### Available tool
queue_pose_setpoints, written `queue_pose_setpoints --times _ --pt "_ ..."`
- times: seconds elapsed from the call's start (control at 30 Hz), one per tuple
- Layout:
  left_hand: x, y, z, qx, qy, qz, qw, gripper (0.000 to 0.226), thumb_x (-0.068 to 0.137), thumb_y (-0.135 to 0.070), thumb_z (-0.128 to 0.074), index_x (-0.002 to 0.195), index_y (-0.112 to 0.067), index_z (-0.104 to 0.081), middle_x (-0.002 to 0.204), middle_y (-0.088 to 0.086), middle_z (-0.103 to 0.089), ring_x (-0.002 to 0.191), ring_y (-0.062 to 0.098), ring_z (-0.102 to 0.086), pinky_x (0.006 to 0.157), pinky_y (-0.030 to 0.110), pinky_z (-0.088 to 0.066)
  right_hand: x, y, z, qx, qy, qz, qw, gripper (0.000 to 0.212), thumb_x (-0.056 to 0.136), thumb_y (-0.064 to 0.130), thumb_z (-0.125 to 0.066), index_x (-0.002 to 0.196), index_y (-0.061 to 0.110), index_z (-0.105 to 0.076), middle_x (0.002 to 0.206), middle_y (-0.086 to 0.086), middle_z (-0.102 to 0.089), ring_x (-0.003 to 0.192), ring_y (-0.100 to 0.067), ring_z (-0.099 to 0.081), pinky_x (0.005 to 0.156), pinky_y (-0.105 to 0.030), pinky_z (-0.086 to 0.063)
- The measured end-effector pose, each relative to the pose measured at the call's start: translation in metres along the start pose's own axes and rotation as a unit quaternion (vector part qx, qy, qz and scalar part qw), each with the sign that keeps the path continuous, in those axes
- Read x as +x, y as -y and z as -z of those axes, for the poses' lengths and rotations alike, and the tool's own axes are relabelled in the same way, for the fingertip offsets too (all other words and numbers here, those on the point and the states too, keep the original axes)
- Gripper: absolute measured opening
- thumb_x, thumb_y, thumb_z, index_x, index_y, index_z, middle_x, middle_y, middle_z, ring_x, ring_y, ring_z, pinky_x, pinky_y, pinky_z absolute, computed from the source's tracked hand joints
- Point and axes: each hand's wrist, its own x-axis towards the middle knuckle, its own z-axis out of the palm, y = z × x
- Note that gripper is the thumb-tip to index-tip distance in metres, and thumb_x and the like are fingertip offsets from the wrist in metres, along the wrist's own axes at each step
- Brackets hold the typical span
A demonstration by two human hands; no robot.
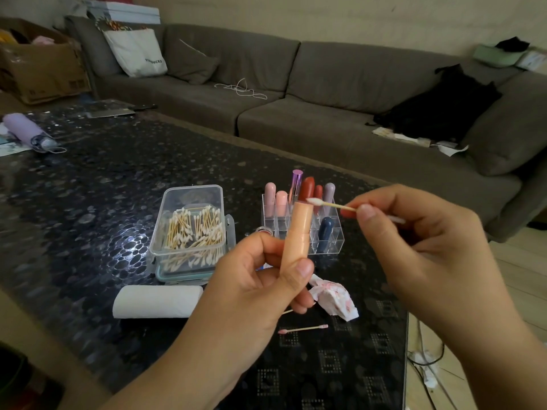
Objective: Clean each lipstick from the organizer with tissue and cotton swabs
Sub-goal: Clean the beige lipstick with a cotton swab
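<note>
From the head camera I see my left hand [260, 279] curled round a peach lipstick [297, 236], thumb pressed on its lower barrel, holding it nearly upright just in front of the organizer [331, 247]. My right hand [414, 247] pinches a cotton swab [331, 205] between thumb and forefinger, the shaft pointing toward nine o'clock so that its white tip sits on, or right at, the top rim of the lipstick; I cannot tell whether it truly touches. The clear organizer stands at twelve o'clock from the left hand, with six lipsticks [306, 189] upright in its back cells and a dark blue one [325, 233] in a nearer cell; several cells look unfilled. At nine o'clock from it stands the open box of swabs [192, 229], and nearer me lies a folded tissue [157, 301]. At five o'clock from the left hand lies a crumpled tissue [334, 297] stained pink, and at six o'clock a used swab [303, 329] with pink tips on the dark table [88, 202]. I judge from that rubbish that some wiping is already done and that this lipstick is in its swab stage. Which of the standing ones are clean I cannot tell, so I reckon most of the job may remain.
</note>
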Motion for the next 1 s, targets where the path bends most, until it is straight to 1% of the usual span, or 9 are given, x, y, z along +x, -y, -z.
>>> queue_pose_setpoints --times 0.07,0.17,0.37,0.43,0.5,0.6,0.73,0.87,1.0 --pt "-0.0003 -0.0005 -0.0004 0.004 0.0 0.0 1.0 0.032 0.063 -0.034 -0.064 0.086 -0.012 -0.061 0.062 0.003 -0.067 0.056 0.009 -0.062 0.055 0.014 -0.047 0.0001 -0.0008 -0.0002 -0.006 -0.001 0.004 1.0 0.018 0.088 0.035 -0.049 0.083 0.03 -0.065 0.062 -0.004 -0.056 0.046 -0.015 -0.049 0.037 -0.017 -0.038" --pt "-0.0006 -0.0006 -0.0004 0.008 -0.002 -0.001 1.0 0.032 0.064 -0.035 -0.064 0.087 -0.013 -0.061 0.062 0.003 -0.067 0.056 0.009 -0.062 0.055 0.014 -0.047 -0.0004 -0.0024 -0.0024 -0.022 0.015 0.012 1.0 0.017 0.088 0.034 -0.049 0.083 0.029 -0.065 0.061 -0.002 -0.055 0.047 -0.013 -0.047 0.042 -0.008 -0.033" --pt "-0.0003 0.0004 -0.0002 0.002 0.0 0.0 1.0 0.032 0.063 -0.034 -0.065 0.086 -0.012 -0.061 0.061 0.004 -0.066 0.057 0.012 -0.062 0.057 0.017 -0.048 -0.0015 -0.0016 -0.0051 -0.022 0.071 0.019 0.997 0.018 0.085 0.031 -0.05 0.077 0.024 -0.065 0.059 0.002 -0.054 0.044 -0.005 -0.045 0.045 -0.003 -0.03" --pt "-0.0008 0.0001 -0.0006 0.0 0.007 0.001 1.0 0.032 0.063 -0.033 -0.065 0.087 -0.011 -0.061 0.061 0.004 -0.066 0.057 0.012 -0.062 0.057 0.018 -0.048 -0.0011 -0.0014 -0.0039 -0.011 0.067 0.013 0.998 0.018 0.084 0.031 -0.05 0.077 0.025 -0.065 0.058 0.002 -0.054 0.043 -0.004 -0.044 0.045 -0.003 -0.03" --pt "-0.0011 -0.0003 -0.0007 0.002 0.007 -0.003 1.0 0.032 0.064 -0.033 -0.065 0.086 -0.011 -0.06 0.061 0.004 -0.066 0.057 0.011 -0.062 0.057 0.017 -0.048 -0.0008 -0.0008 -0.0018 -0.004 0.039 0.012 0.999 0.018 0.085 0.032 -0.05 0.079 0.025 -0.066 0.059 -0.001 -0.053 0.043 -0.007 -0.044 0.043 -0.006 -0.03" --pt "-0.0012 -0.0012 -0.0005 0.007 0.0 -0.009 1.0 0.033 0.063 -0.034 -0.065 0.086 -0.012 -0.061 0.062 0.003 -0.066 0.057 0.011 -0.062 0.056 0.016 -0.048 -0.0003 0.0002 -0.0006 -0.012 0.013 0.013 1.0 0.018 0.088 0.034 -0.049 0.083 0.028 -0.066 0.06 -0.002 -0.054 0.046 -0.014 -0.048 0.038 -0.014 -0.036" --pt "-0.0012 -0.0007 -0.0002 0.012 -0.002 -0.01 1.0 0.033 0.062 -0.036 -0.065 0.085 -0.012 -0.061 0.062 0.002 -0.066 0.057 0.011 -0.063 0.057 0.018 -0.049 -0.0013 -0.0001 -0.0021 -0.031 0.029 0.022 0.999 0.018 0.087 0.032 -0.049 0.083 0.027 -0.066 0.063 0.0 -0.056 0.046 -0.009 -0.047 0.043 -0.006 -0.032" --pt "0.0 0.0001 -0.0004 0.012 -0.006 -0.009 1.0 0.031 0.064 -0.032 -0.065 0.086 -0.011 -0.061 0.062 0.001 -0.066 0.056 0.012 -0.062 0.057 0.02 -0.049 -0.0016 0.0007 -0.0045 -0.04 0.067 0.035 0.996 0.02 0.085 0.03 -0.05 0.077 0.021 -0.066 0.06 0.001 -0.054 0.045 -0.009 -0.047 0.044 -0.004 -0.032" --pt "-0.0006 -0.0003 -0.0009 0.025 -0.013 -0.014 1.0 0.028 0.064 -0.031 -0.066 0.085 -0.013 -0.06 0.062 -0.002 -0.066 0.055 0.009 -0.062 0.056 0.017 -0.049 -0.0005 0.0011 -0.0022 -0.035 0.04 0.032 0.998 0.019 0.086 0.03 -0.05 0.079 0.023 -0.066 0.062 -0.001 -0.055 0.048 -0.011 -0.049 0.044 -0.008 -0.033"
